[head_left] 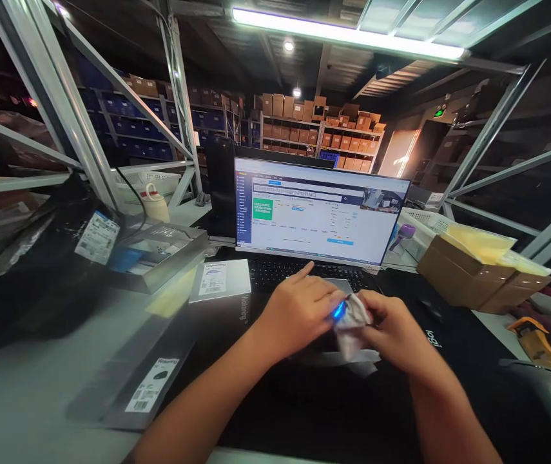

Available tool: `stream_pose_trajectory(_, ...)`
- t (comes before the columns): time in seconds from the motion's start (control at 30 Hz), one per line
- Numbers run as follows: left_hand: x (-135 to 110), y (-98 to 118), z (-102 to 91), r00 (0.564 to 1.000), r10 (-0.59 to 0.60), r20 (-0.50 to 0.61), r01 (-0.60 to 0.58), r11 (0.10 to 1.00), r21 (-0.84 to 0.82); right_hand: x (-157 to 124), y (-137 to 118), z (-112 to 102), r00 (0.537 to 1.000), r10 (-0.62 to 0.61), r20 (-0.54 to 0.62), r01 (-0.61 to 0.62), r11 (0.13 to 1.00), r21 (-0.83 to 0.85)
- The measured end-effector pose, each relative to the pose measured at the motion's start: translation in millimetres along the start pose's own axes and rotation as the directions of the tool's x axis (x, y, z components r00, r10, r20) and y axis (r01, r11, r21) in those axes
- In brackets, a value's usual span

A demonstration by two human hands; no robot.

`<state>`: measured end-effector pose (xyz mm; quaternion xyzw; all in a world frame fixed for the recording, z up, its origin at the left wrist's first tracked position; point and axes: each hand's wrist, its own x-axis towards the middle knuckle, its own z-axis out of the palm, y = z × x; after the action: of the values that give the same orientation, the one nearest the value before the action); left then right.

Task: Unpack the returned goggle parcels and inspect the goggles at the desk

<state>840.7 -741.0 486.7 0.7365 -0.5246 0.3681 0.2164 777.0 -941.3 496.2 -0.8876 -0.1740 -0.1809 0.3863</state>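
Observation:
My left hand (300, 310) reaches in over the black desk mat, one finger stretched towards the keyboard (275, 274). Its other fingers close on a crumpled, whitish plastic wrapper (352, 322), blurred by motion. A bright blue spot (339, 310) shows at these fingertips; what makes it I cannot tell. From the other side my right hand (388, 328) pinches the same wrapper between thumb and fingers. A loose translucent flap hangs below. Whatever the wrapper may contain is hidden. Left of my hands lies a white labelled box (224, 280).
A monitor (314, 212) stands behind the keyboard. At left are a grey labelled pouch (130, 380), an open grey box (169, 267) and black bags (38, 277). Cardboard boxes (473, 277), a mouse (430, 310) and a yellow tape dispenser (541, 345) sit right.

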Motion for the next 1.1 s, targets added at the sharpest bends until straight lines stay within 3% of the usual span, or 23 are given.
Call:
stream_pose_trajectory(0.1,0,-3,-9.1,0.999,-0.054,-0.007,0.053,0.996,-0.068,0,5,-21,0.970,-0.082,0.229,0.039,0.982,0.187)
stream_pose_trajectory(0.2,-1,-5,-11.7,0.997,-0.074,-0.002,0.073,0.990,-0.117,-2,8,-33,0.962,-0.080,0.262,0.029,0.981,0.194)
stream_pose_trajectory(0.33,-1,-8,-10.0,0.995,-0.093,-0.046,0.087,0.988,-0.124,-4,13,-39,0.999,-0.005,0.044,0.001,0.997,0.082)
stream_pose_trajectory(0.5,-2,-12,-10.3,0.994,-0.073,-0.081,0.063,0.990,-0.122,-9,29,-64,0.976,-0.006,-0.220,-0.010,0.997,-0.075)
stream_pose_trajectory(0.6,-2,-13,-10.3,0.994,-0.057,-0.093,0.049,0.994,-0.095,-16,42,-80,0.919,0.125,-0.374,-0.144,0.989,-0.022)
stream_pose_trajectory(0.73,-1,-15,-9.0,0.993,-0.050,-0.103,0.045,0.998,-0.049,-17,65,-97,0.845,0.286,-0.451,-0.298,0.953,0.046)
stream_pose_trajectory(0.9,-1,-24,-5.2,0.991,-0.014,-0.133,0.012,1.000,-0.016,-6,98,-116,0.694,0.447,-0.564,-0.604,0.788,-0.119)
stream_pose_trajectory(1.0,-6,-32,-2.9,0.988,0.026,-0.155,-0.030,0.999,-0.023,-4,110,-120,0.616,0.477,-0.627,-0.675,0.729,-0.109)
stream_pose_trajectory(1.1,-9,-41,1.3,0.981,0.026,-0.190,-0.042,0.996,-0.081,-10,111,-122,0.586,0.449,-0.674,-0.662,0.745,-0.080)
